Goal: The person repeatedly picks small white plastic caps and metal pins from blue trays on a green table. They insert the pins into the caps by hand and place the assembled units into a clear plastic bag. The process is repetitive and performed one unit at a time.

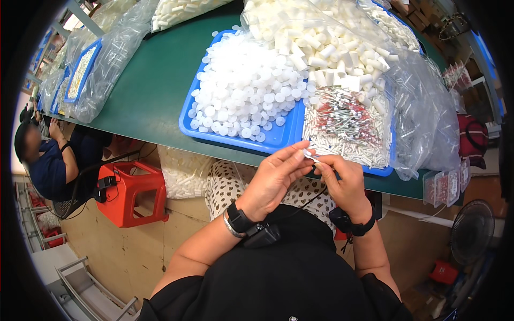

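Observation:
Over the table's near edge, my left hand and my right hand meet, both closed in a pinch. Between their fingertips is a small white stick-like part, gripped at its left end by my left fingers and at its right end by my right. Its exact kind is too small to make out. Just beyond lies a blue tray heaped with translucent white discs. Beside it, a second blue tray holds short white sticks, with red, green and white thin-leaded pieces on top.
White foam-like cylinders spill from a clear bag behind the trays. Clear plastic bags lie at right, near clear boxes. A red stool stands left, with another person beyond. A fan stands lower right.

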Available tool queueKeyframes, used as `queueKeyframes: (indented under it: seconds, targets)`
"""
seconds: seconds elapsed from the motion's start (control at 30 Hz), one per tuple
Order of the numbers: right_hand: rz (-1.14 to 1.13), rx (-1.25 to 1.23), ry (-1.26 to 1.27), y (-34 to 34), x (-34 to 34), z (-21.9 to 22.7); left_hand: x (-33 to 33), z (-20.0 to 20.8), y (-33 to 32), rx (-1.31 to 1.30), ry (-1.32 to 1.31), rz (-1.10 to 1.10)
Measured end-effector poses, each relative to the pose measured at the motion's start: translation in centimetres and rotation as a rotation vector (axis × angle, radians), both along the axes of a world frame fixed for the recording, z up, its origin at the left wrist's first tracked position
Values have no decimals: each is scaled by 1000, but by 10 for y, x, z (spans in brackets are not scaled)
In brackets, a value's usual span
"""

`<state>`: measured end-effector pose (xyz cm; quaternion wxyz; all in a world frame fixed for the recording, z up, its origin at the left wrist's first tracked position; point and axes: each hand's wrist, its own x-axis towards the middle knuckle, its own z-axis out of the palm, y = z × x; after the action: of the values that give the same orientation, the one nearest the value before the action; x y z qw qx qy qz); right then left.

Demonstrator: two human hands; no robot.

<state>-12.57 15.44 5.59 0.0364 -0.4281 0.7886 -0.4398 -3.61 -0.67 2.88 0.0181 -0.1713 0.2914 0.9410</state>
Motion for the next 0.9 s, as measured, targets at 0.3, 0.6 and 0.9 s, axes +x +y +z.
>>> queueKeyframes:
  seconds: [0.3,0.6,0.9]
  targets:
    - [-77,57,-1151,-2,-2,16,2,-8,2,82,38,-112]
    - [-12,127,-18,-3,6,-7,3,-3,9,-8,15,-58]
    - [-394,224,-99,21,-94,42,4,0,4,11,-42,3]
